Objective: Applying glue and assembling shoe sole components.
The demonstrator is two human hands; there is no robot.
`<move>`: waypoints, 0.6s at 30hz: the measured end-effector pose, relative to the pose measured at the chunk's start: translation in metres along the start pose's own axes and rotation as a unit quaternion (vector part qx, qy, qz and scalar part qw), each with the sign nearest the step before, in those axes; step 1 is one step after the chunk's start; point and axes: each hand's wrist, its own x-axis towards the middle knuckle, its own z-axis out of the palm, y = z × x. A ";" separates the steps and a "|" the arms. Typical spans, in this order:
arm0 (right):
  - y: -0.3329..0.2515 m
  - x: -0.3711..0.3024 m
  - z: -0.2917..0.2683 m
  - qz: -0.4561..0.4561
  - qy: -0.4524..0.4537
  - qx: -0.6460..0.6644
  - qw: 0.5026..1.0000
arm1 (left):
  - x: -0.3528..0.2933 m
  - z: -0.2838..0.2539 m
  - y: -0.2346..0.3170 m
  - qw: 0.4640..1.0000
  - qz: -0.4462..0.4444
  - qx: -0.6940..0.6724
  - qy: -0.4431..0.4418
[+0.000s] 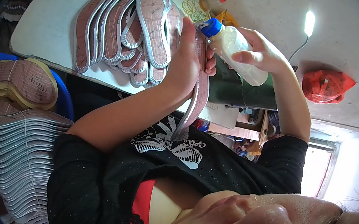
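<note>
My left hand (186,67) is closed around a long pinkish-brown insole (202,85) with pale edging. Its thumb points up, and its fingertips show past the insole's far side. The insole hangs on edge in front of my chest, its lower end against my black shirt. In my right hand (259,49) is a translucent squeeze bottle (243,58) with a blue cap, partly filled with something whitish. The bottle tilts so that its cap end is close to the insole's upper part; whether they touch, I cannot tell.
On the white table (41,28), several edged insoles (153,28) lie in overlapping piles. Tall tied stacks of insoles (28,153) stand at the left, by a blue tub (63,94). A red-tipped bottle (214,1), a lamp (310,24) and a red plastic bag (328,85) are to the right.
</note>
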 end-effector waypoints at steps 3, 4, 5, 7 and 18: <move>0.003 0.002 0.002 -0.038 0.014 0.014 0.999 | 0.000 -0.002 0.003 1.000 0.015 0.001 0.004; 0.003 0.003 0.003 -0.036 0.011 0.036 0.999 | 0.000 -0.003 0.004 1.000 0.014 -0.008 0.004; 0.004 0.003 0.003 -0.033 0.010 0.058 0.998 | 0.001 -0.003 0.005 1.000 0.009 -0.016 0.001; 0.005 0.006 0.006 -0.058 0.036 0.073 0.995 | 0.002 0.000 0.010 1.000 0.003 -0.030 0.008; -0.002 0.067 -0.048 -0.072 0.316 0.054 0.944 | 0.016 -0.016 0.017 0.998 0.043 -0.030 0.035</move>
